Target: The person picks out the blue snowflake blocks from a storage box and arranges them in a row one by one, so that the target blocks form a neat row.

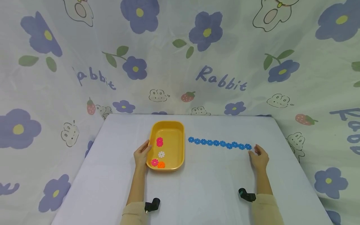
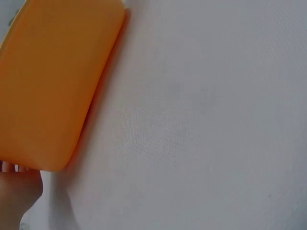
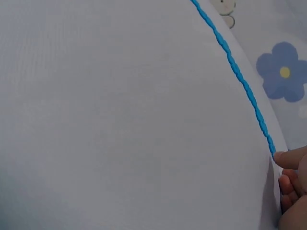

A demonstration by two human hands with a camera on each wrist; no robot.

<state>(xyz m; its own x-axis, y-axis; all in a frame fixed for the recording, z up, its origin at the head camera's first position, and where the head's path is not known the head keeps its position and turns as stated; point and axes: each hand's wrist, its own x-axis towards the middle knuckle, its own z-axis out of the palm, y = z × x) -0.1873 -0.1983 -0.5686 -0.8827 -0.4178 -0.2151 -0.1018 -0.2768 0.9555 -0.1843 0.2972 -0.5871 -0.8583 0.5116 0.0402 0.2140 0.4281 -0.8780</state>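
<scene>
My left hand (image 1: 142,154) grips the left side of a yellow plastic tray (image 1: 180,125), with the thumb at its rim. Inside the tray lie a white snowflake disc (image 1: 161,154), an orange disc (image 1: 161,164) and a few pink discs (image 1: 155,162). In the left wrist view the tray's outer wall (image 2: 53,81) hides most of that hand. A chain of blue snowflake discs (image 1: 216,143) stretches across the table to the right of the tray. At the chain's right end is my right hand (image 1: 259,158), thumb and forefinger apart, nothing visibly held between them. Contact with the last disc is hard to tell.
The table has a white cloth (image 1: 208,184) over it. Behind and at both sides hangs a patterned curtain (image 1: 168,62) with flowers and rabbits. A small black camera (image 1: 152,205) is on the left wrist, another camera (image 1: 247,195) on the right.
</scene>
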